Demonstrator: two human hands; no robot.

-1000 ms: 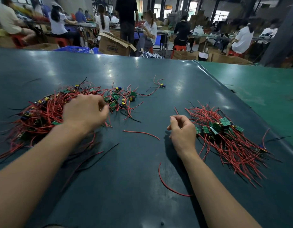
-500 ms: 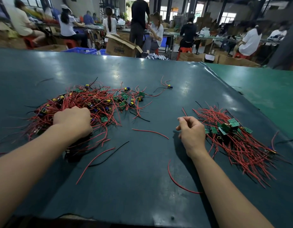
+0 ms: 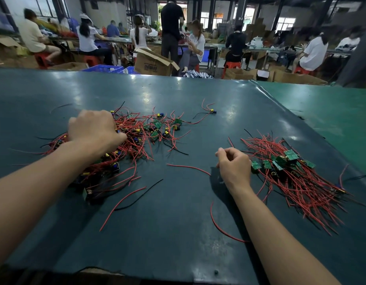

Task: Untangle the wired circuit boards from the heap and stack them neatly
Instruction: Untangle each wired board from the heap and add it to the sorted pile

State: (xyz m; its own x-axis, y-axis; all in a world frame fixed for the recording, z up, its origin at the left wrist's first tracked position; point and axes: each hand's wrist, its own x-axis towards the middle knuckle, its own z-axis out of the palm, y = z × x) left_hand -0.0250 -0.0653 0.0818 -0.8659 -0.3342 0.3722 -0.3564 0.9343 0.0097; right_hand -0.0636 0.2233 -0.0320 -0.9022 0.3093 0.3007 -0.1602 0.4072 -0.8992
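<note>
A heap of tangled red-wired circuit boards (image 3: 157, 128) lies left of the table's centre. My left hand (image 3: 93, 128) sits on top of it, fingers curled down into the wires and gripping a bunch of them; the fingertips are hidden. At the right is the sorted pile (image 3: 289, 159), with green boards lined up and their red wires fanning toward the near right. My right hand (image 3: 233, 165) rests loosely curled on the table beside that pile's left end, holding nothing I can see.
Loose red wires (image 3: 188, 167) (image 3: 223, 229) and a black one (image 3: 141, 194) lie on the dark mat (image 3: 178, 254). One stray board (image 3: 212, 111) sits behind the heap. A lighter green surface (image 3: 332, 112) adjoins at right. A cardboard box (image 3: 153, 62) and seated workers are beyond the far edge.
My left hand slid across the heap, first toward me and left, then farther away onto its upper part, dragging wires along. My right hand stayed put.
</note>
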